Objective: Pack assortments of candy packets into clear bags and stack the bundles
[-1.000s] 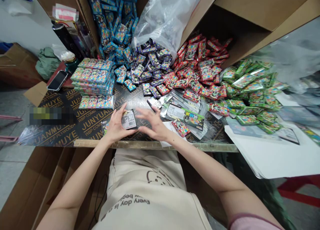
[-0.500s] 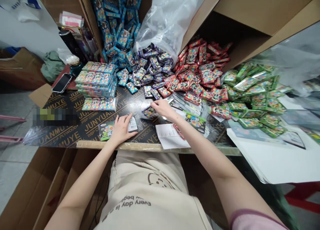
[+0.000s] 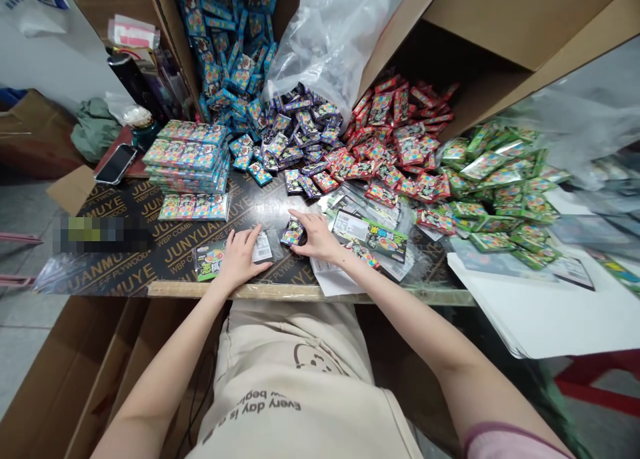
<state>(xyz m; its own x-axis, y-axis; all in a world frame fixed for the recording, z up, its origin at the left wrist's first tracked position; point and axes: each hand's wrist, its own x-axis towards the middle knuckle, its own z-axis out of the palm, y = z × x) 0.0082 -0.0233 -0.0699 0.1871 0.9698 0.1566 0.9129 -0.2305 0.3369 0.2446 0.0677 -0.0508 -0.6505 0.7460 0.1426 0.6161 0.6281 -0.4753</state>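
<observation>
My left hand [image 3: 243, 256] lies with its fingers spread over a flat printed clear bag [image 3: 209, 262] with a green and black header, pressing it to the table. To its right, my right hand [image 3: 319, 239] holds a small purple box [image 3: 293, 232] between thumb and fingers, just off the bag's right end. Beside my right wrist lie a red box [image 3: 364, 252], partly hidden by the arm, and more printed bags [image 3: 395, 242]. Some white paper [image 3: 334, 280] sits under the right forearm.
Loose blue [image 3: 243, 79], purple [image 3: 310, 122], red [image 3: 385, 152] and green boxes [image 3: 505, 179] heap along the back. Wrapped sets form a stack [image 3: 187, 152] at left, near a phone [image 3: 116, 164]. Cardboard cartons [image 3: 480, 26] stand behind. White sheets [image 3: 545, 312] overhang the right front edge.
My right hand has come toward me with the purple box, turning it and bringing it closer to my left hand. My left hand stays on the bag. The view has shifted slightly.
</observation>
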